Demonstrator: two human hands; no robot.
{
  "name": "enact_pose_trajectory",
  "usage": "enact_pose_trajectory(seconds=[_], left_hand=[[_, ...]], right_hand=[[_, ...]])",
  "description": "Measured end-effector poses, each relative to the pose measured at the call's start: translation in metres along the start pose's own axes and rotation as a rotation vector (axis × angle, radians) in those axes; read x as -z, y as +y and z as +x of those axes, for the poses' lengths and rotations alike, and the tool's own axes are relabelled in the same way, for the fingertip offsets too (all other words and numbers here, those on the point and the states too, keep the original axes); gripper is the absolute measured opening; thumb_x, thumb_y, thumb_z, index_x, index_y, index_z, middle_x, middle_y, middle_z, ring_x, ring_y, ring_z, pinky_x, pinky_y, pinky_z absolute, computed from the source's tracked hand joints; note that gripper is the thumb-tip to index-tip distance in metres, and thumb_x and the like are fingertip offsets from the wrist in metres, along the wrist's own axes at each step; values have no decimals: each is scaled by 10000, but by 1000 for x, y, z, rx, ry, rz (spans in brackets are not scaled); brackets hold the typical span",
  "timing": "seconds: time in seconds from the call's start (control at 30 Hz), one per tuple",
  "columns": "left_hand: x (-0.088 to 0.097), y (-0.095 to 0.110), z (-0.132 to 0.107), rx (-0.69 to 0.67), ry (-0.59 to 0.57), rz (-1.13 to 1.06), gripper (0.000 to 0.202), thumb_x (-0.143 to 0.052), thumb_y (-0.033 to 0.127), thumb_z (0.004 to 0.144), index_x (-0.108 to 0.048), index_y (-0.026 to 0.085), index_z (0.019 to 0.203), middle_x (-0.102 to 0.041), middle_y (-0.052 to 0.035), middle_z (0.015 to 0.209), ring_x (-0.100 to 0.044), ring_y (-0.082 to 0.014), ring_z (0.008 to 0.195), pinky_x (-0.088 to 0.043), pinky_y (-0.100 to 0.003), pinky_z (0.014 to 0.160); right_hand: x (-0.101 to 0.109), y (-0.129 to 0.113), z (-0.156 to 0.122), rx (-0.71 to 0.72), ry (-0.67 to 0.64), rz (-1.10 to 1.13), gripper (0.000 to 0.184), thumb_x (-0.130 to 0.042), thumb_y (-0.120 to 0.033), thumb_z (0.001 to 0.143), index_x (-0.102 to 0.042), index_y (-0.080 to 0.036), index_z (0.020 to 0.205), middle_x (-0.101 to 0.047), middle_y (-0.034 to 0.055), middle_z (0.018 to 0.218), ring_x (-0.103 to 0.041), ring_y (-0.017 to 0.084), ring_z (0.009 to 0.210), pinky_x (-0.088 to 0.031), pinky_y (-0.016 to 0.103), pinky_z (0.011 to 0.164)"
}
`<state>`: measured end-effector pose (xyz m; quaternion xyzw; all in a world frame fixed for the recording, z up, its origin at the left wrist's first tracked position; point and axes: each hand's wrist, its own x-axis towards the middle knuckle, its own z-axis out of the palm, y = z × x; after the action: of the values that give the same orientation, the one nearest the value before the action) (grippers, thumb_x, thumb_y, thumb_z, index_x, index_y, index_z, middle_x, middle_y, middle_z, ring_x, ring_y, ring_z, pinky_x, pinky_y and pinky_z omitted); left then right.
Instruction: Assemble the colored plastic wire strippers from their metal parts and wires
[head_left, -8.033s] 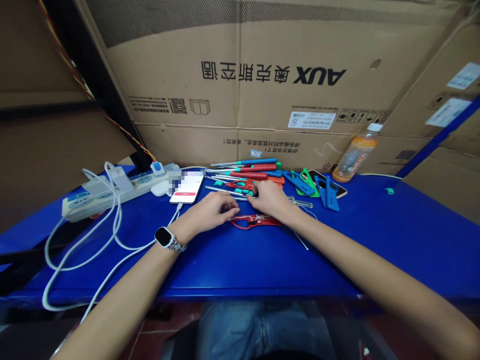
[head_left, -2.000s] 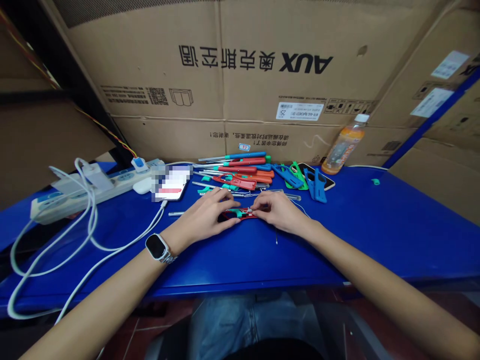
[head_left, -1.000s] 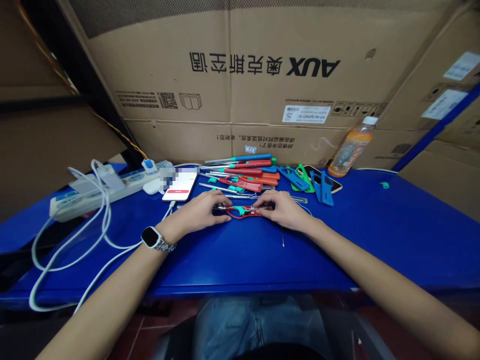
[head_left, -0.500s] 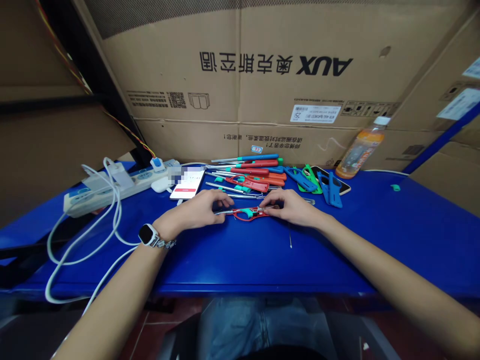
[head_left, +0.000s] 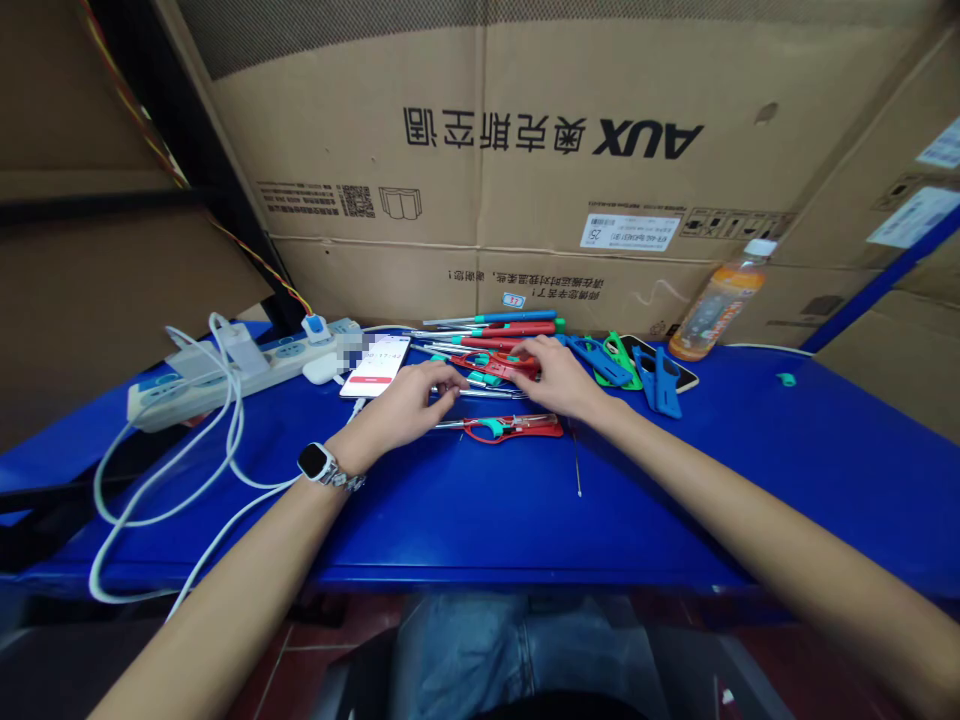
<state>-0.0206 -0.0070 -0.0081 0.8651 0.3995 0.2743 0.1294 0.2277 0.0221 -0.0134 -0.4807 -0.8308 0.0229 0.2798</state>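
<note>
A red long-necked lighter (head_left: 517,429) with a green trigger lies near the middle of the table, its handle open so the inside parts show. Behind it, my right hand (head_left: 559,378) has thumb and fingers closed around the end of a red lighter handle shell (head_left: 491,363) at the pile's front. My left hand (head_left: 416,402) hovers left of the pile, thumb and fingers curled but apart, by some thin metal tubes (head_left: 487,393). Nothing shows in it. Small green triggers lie between the hands. A thin wire (head_left: 578,470) lies right of the open lighter.
Several assembled lighters (head_left: 517,329) are piled at the back. Blue handle shells (head_left: 658,380) and a green one lie right, over a phone. A lit phone (head_left: 379,367), power strip (head_left: 225,385) and white cables are left. An orange drink bottle (head_left: 720,305) stands against the cardboard box (head_left: 525,60).
Both hands have let go of the open red lighter, which stays on the table. My right hand has moved back to the red shell; my left hand has shifted slightly back.
</note>
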Motion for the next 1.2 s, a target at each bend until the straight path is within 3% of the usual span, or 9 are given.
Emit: enact_pose_trajectory(seconds=[0.17, 0.3, 0.43, 0.53, 0.7, 0.8, 0.93, 1.1, 1.2], left_hand=[[-3, -5, 1, 6, 27, 19, 194, -494, 218, 926, -675, 173, 978, -698, -63, 939, -628, -213, 866, -493, -355, 776], [-6, -4, 2, -44, 69, 42, 173, -502, 211, 932, -656, 173, 1001, -653, -67, 976, -604, -225, 940, -497, -399, 852], [-3, 5, 1, -136, 215, 99, 231, -539, 208, 931, -613, 190, 1149, -559, -96, 1167, -542, -248, 1105, -460, -452, 977], [2, 11, 0, -185, 273, 143, 345, -578, 212, 925, -563, 232, 1269, -511, -104, 1303, -482, -269, 1221, -415, -482, 1043], [8, 10, -1, -239, 132, 58, 322, -555, 265, 965, -576, 231, 1285, -642, -82, 1199, -583, -233, 1119, -475, -418, 973], [10, 6, -2, -178, 78, -11, 285, -597, 322, 945, -637, 197, 1197, -707, -76, 1096, -647, -216, 1002, -513, -361, 881], [13, 2, -3, -81, -48, -144, 248, -624, 359, 924, -698, 199, 1097, -754, -46, 996, -692, -187, 883, -531, -301, 791], [17, 2, -3, -4, -118, -206, 245, -662, 399, 878, -743, 177, 942, -769, -49, 925, -696, -193, 830, -525, -297, 759], [16, -1, -4, 41, -154, -208, 246, -715, 413, 824, -746, 174, 872, -762, -43, 852, -679, -186, 766, -510, -286, 705]], right_hand=[[-19, 3, 25, -20, -105, -196, 261, -682, -331, 816, -704, -164, 1016, -697, 131, 1059, -557, 332, 1038, -413, 462, 851], [-17, 6, 24, 29, -42, -152, 227, -667, -311, 840, -718, -179, 1016, -727, 99, 1015, -563, 308, 1023, -393, 458, 870], [1, 3, 6, 40, 14, 95, 240, -663, -317, 853, -725, -174, 1036, -728, 85, 979, -608, 244, 936, -441, 399, 833], [15, -3, -13, 31, -80, 394, 253, -564, -321, 922, -704, -168, 1068, -723, 68, 969, -631, 182, 832, -470, 329, 749], [24, -8, -34, -39, -270, 590, 340, -437, -408, 986, -643, -169, 858, -677, 30, 801, -631, 158, 716, -483, 292, 654], [24, -7, -36, -136, -275, 741, 245, -516, -406, 946, -612, -184, 983, -632, -10, 725, -635, 141, 649, -504, 275, 619], [22, -4, -36, -136, -218, 705, 251, -591, -403, 900, -607, -189, 1028, -588, -36, 654, -557, 116, 541, -459, 255, 546], [22, 0, -39, 5, -196, 537, 370, -767, -415, 771, -667, -201, 1055, -704, 30, 950, -652, 179, 804, -506, 308, 717], [19, 1, -41, 87, -217, 442, 299, -743, -375, 812, -690, -201, 1050, -708, 54, 1026, -657, 211, 919, -505, 354, 821]])
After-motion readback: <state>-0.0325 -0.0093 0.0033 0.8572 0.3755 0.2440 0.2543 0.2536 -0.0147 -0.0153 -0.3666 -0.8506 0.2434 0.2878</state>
